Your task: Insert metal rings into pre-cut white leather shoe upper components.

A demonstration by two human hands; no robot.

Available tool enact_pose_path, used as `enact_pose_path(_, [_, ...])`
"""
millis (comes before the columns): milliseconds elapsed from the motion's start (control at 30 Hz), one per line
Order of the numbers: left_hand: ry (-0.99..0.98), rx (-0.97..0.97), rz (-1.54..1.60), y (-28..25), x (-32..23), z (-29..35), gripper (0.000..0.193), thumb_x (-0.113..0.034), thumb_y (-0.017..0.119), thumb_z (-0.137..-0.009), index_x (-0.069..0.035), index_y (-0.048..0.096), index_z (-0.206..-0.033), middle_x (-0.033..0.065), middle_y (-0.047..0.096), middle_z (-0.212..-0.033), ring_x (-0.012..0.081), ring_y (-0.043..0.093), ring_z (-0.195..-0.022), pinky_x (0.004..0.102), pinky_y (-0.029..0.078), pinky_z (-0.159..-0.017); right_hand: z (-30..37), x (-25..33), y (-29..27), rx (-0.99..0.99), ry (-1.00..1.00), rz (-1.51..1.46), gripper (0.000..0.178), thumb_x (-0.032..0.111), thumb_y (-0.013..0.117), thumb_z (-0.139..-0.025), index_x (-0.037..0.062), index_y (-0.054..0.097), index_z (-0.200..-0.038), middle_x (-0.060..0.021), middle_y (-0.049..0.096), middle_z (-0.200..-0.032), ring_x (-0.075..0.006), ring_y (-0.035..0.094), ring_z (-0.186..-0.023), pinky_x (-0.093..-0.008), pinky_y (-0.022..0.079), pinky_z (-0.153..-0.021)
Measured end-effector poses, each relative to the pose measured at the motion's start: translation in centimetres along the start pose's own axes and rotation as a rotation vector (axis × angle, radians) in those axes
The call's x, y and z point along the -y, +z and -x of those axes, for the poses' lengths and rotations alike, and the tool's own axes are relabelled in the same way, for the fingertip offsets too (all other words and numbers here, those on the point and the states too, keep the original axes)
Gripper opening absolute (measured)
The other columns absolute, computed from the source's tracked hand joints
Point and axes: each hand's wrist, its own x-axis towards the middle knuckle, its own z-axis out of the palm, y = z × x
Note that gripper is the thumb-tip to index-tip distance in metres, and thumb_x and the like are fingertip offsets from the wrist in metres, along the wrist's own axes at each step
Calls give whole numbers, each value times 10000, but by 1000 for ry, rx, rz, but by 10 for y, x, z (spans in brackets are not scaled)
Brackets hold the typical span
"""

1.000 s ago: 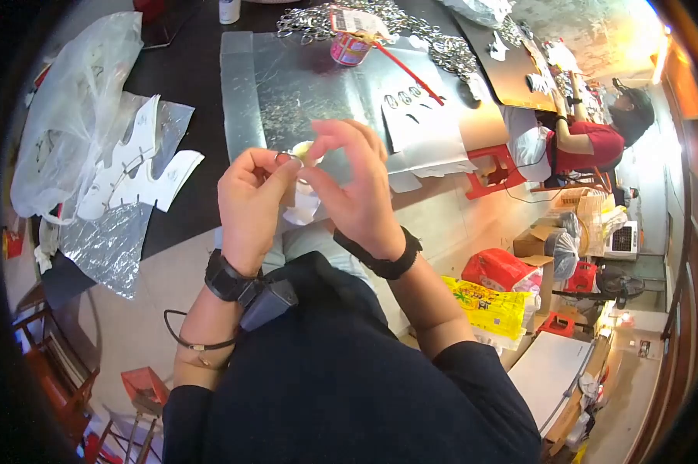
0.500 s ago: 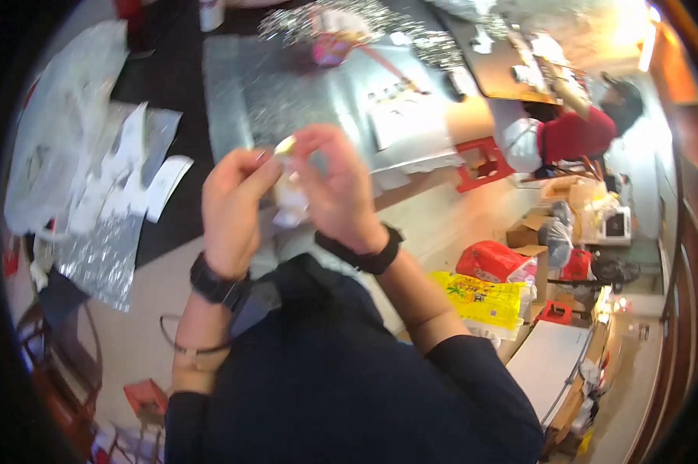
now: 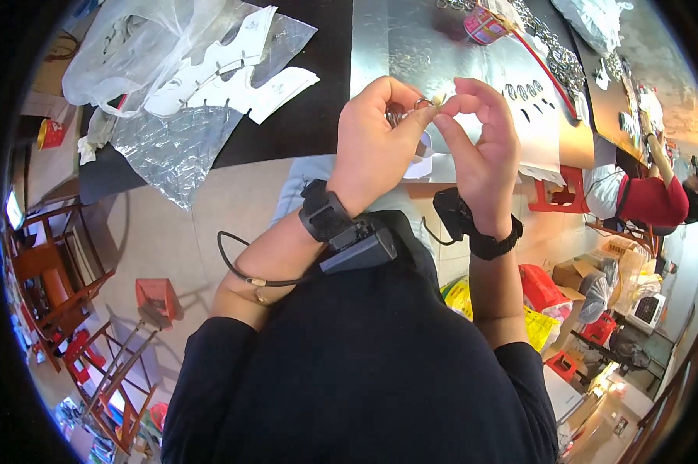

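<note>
Both my hands are held close together above the near edge of the table, fingertips almost touching. My left hand is closed with thumb and forefinger on a small metal ring; another shiny round metal piece shows inside its curled fingers. My right hand pinches at a small pale piece beside the ring; its exact kind is too small to tell. Farther right, several metal rings and short black strips lie on a pale sheet.
White cards with dark clips lie left beside a clear plastic bag. A pink tin, a long red stick and a metal ring heap stand beyond. A person in red sits right, near a red stool.
The view has shifted, so my hands and the table stand farther right and higher in the picture. The ring in my left hand now shows clearly; my hands stay together.
</note>
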Motion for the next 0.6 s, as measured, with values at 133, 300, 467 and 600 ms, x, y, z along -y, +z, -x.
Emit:
enact_pose_path(133, [138,5,-39,-5,11,-4,124,-75,643,-771,9,552,-778,45,561,-651,75,545,-533,211,415,-443,1,1,0,71,167,-161,365,-70,592,-739,11,500,-1083,-29,549,-786,-103,528,-785,-242,410,-770])
enact_pose_path(300, [-129,131,261,-8,6,-6,89,-45,639,-775,5,565,-784,20,574,-662,46,506,-565,191,390,-482,7,-2,4,74,153,-159,317,-78,561,-770,1,483,-1067,-30,535,-832,-86,508,-810,-222,409,-747])
enact_pose_path(467, [-142,74,369,-3,3,-5,83,-38,639,-774,2,568,-792,11,570,-664,36,486,-562,184,378,-483,14,2,16,-159,164,-430,253,-82,536,-792,-16,452,-1022,-48,509,-880,-103,486,-831,-231,400,-766])
enact_pose_path(600, [11,-3,158,-6,10,-3,91,-50,640,-771,-2,565,-792,25,571,-670,41,484,-565,187,387,-498,14,-1,10,-74,125,-258,300,-81,555,-776,-24,451,-1052,-59,521,-893,-112,492,-859,-235,395,-790])
